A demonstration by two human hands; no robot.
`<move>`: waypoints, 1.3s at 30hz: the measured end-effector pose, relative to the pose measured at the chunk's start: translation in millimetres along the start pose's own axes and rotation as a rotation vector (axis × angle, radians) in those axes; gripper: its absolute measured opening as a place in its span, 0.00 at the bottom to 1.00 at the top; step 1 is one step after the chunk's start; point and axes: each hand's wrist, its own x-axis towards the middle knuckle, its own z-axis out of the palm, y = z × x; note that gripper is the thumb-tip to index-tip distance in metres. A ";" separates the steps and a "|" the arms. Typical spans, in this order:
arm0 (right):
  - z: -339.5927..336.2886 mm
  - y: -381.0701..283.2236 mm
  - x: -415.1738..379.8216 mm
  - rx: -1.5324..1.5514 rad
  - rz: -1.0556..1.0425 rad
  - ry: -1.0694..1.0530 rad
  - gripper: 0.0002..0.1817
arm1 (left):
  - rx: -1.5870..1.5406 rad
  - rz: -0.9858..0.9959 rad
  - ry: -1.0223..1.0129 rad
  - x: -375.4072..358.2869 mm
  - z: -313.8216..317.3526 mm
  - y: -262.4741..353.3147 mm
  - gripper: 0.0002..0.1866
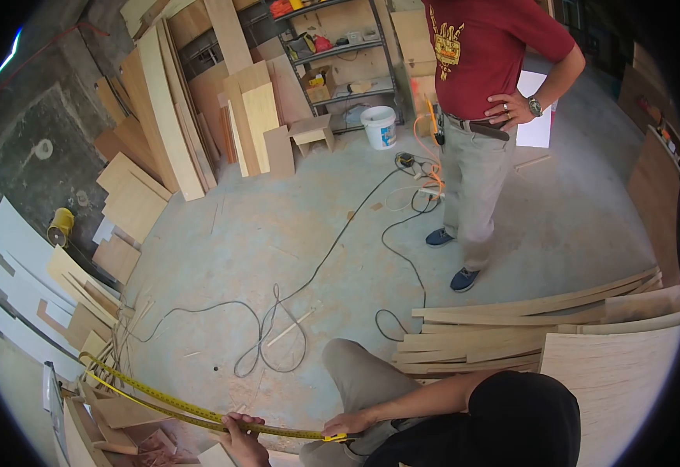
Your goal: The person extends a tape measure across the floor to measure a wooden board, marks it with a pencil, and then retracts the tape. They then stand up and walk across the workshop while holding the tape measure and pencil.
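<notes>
My right hand [344, 425] is closed around the case of a yellow tape measure [338, 437], beside my bent knee in grey trousers. Its long yellow blade [176, 402] stretches out to the left, over wood offcuts. Further along, my left hand [245, 437] is closed on the blade, fingers over it and thumb side up. Past that hand two yellow strips run close together towards a curved bend at the far left. I cannot make out whether the blade's tip touches anything.
A person in a red shirt [476, 58] stands ahead, hand on hip. Black cable [309, 276] loops across the floor. Long wooden strips [480, 335] and a plywood sheet [612, 389] lie at right. Boards [172, 109], a shelf [347, 50] and a white bucket [379, 128] stand behind.
</notes>
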 end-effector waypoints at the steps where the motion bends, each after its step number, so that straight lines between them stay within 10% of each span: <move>1: -0.4 0.7 -7.1 -0.034 -0.015 0.027 0.26 | 0.000 0.004 0.002 -4.4 3.1 -2.3 0.10; 20: 2.9 -8.5 2.5 -0.040 0.045 0.214 0.21 | 0.011 0.041 0.035 18.6 -5.7 -15.4 0.17; 32: -0.7 20.6 13.5 0.114 0.070 0.314 0.19 | 0.109 -0.165 -0.124 -14.2 -6.5 -161.4 0.16; 39: 2.3 7.1 12.1 0.108 0.182 0.152 0.24 | 0.058 -0.184 -0.009 12.0 -26.1 -118.9 0.16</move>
